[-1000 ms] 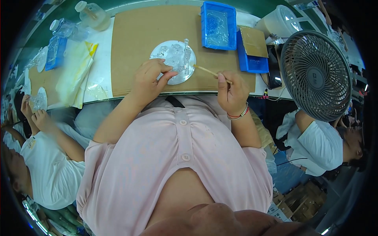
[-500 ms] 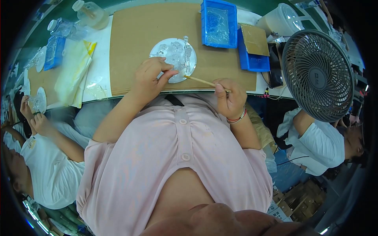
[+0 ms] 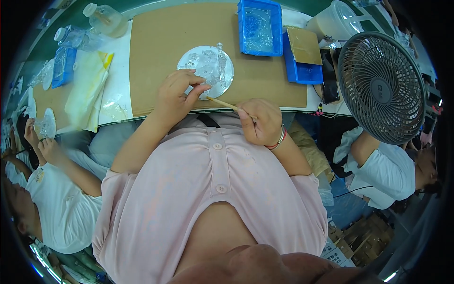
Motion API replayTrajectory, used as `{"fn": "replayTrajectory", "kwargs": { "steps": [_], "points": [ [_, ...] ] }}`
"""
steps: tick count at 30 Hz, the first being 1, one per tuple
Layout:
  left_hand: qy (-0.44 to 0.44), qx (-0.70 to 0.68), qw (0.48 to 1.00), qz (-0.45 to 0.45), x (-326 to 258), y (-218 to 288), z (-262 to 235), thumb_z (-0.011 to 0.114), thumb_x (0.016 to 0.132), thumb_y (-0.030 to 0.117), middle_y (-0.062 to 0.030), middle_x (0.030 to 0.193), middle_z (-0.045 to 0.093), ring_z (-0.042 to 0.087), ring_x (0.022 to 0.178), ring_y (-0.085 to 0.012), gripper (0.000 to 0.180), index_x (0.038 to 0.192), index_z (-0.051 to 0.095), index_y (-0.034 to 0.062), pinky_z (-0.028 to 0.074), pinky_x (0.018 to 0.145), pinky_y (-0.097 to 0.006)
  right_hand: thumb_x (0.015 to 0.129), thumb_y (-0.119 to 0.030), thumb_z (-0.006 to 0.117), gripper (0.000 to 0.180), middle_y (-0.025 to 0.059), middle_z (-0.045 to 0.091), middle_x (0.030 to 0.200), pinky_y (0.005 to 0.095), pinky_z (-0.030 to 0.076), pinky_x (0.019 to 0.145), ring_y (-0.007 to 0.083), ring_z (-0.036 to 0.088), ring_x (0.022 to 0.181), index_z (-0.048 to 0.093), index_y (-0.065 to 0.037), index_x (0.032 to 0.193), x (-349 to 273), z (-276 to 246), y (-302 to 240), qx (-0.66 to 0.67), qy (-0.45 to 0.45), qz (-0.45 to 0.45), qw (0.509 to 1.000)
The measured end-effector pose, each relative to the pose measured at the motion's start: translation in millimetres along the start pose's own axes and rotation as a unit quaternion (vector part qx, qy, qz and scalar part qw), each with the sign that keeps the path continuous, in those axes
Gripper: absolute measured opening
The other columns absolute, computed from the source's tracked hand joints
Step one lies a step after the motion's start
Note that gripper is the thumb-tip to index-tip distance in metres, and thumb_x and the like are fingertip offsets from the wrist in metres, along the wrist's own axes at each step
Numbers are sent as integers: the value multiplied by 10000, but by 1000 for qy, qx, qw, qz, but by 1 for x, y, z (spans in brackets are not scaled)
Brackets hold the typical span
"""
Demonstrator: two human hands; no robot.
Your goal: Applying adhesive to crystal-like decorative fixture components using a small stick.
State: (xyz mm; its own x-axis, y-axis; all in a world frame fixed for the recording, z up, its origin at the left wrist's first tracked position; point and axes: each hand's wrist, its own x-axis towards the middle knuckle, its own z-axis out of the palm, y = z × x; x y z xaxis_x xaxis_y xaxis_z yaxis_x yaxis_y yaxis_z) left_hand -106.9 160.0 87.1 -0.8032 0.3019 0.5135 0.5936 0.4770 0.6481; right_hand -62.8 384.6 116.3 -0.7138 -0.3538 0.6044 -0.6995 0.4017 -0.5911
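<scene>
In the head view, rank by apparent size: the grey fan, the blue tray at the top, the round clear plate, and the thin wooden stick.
1. Grey fan, though it bulges near the fisheye rim.
2. Blue tray.
3. Round clear plate, close to the tray, partly covered by the left hand.
4. Wooden stick, held by the right hand.

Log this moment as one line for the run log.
left hand: on round clear plate | right hand: holds thin wooden stick | surface: brown cardboard sheet

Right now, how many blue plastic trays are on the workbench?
3: one tray with clear parts at top centre, a second tray beside it under a cardboard piece, and a smaller tray far left. Others may be hidden.
</scene>
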Motion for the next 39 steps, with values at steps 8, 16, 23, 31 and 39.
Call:
{"fn": "replayTrajectory", "kwargs": {
  "steps": [8,16,23,31,39],
  "points": [
    [0,-21,1000,-21,4,-2,1,786,736,138,-62,816,678,666,856,-253,178,845,661,74,514,750,-360,890,-40,600,47,95,656,731,288,458,524,204,609,568,575,-18,858,-4,-17,15,-111,88,102,985],
    [-71,-76,987,-119,10,11,-9,739,777,56,-92,900,680,656,829,-221,149,907,671,28,511,749,-317,862,-6,595,29,115,645,733,314,468,526,246,612,580,576,-12,841,1,-17,13,-104,74,20,992],
    [-62,-9,998,1,10,3,-7,757,749,72,-97,877,686,658,826,-251,168,897,678,56,513,725,-341,803,10,606,47,127,628,714,353,463,515,288,589,559,567,-17,801,-2,-15,12,-24,31,10,999],
    [-70,48,996,-34,93,-20,-42,727,798,123,-110,827,683,653,735,-260,104,868,698,52,501,663,-327,934,-127,523,121,147,626,700,343,432,477,272,562,533,532,-21,992,-20,-58,7,-35,181,-90,979],
    [144,49,965,-215,227,-150,-20,664,857,245,-129,885,691,669,814,-275,213,920,693,44,509,711,-371,814,-50,616,304,173,625,967,403,509,596,318,625,735,539,-33,1108,-43,-37,21,-155,91,-110,977]
  ]
}}
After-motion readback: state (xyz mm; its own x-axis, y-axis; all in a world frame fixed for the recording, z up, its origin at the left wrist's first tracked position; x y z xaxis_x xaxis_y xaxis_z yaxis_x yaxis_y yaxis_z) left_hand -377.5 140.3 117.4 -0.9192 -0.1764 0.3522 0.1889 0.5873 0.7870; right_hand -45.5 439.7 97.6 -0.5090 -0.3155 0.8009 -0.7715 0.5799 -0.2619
